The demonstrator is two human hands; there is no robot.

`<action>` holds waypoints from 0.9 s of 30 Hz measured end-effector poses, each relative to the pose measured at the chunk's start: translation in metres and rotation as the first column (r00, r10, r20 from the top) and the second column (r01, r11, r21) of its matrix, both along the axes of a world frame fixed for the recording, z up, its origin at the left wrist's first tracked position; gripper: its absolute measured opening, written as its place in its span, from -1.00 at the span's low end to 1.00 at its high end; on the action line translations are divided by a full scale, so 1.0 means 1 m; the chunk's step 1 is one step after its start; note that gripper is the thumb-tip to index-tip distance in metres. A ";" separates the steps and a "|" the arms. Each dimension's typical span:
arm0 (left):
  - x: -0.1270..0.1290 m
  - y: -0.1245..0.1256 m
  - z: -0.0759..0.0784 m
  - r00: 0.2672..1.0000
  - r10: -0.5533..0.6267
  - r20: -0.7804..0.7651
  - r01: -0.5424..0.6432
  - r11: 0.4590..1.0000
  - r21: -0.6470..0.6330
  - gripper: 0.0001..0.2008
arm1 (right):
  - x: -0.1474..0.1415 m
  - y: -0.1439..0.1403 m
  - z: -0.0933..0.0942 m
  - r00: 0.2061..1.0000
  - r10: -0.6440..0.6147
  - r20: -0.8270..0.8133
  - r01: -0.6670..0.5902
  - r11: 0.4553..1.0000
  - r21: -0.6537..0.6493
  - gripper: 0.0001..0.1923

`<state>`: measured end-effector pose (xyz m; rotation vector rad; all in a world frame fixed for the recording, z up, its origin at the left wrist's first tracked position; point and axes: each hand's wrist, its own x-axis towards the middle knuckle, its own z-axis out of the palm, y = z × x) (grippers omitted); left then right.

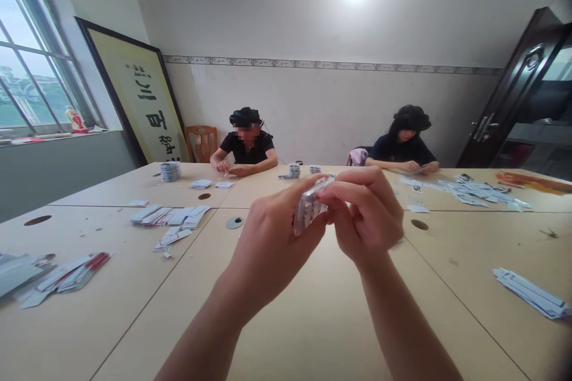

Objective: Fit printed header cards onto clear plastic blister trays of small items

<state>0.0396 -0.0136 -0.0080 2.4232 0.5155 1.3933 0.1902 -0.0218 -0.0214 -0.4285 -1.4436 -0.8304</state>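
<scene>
Held up over the middle of the table is a small clear plastic packet (308, 213) with something pale and silvery inside; its contents are too small to make out. My left hand (272, 226) is closed around its left side, the thumb along the bottom. The bent fingers of my right hand (369, 211) pinch its upper right edge. Both hands touch the packet, and its far side is hidden behind my fingers.
White cards or packets lie in piles on the table (277, 321): a left pile (174, 217), a near-left pile (67, 277), a far-right heap (473, 191) and a near-right stack (531, 293). Across sit two people in black headgear, one left (245, 146), one right (404, 143).
</scene>
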 end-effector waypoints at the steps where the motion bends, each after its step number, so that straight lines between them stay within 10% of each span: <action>1: 0.000 0.000 0.000 1.000 0.005 -0.001 -0.005 1.000 0.001 -0.73 | 0.000 0.001 0.000 1.000 -0.013 0.001 0.013 1.000 0.010 -0.79; 15: 0.004 -0.003 -0.002 0.999 0.051 0.006 -0.051 0.998 -0.028 -0.64 | 0.006 0.001 -0.002 0.995 -0.087 0.045 0.092 0.990 -0.104 -0.80; 27: -0.003 -0.001 0.000 1.000 -0.011 0.019 0.012 0.998 -0.060 -0.65 | 0.010 -0.002 0.001 0.987 0.159 -0.011 -0.158 0.967 -0.202 -0.82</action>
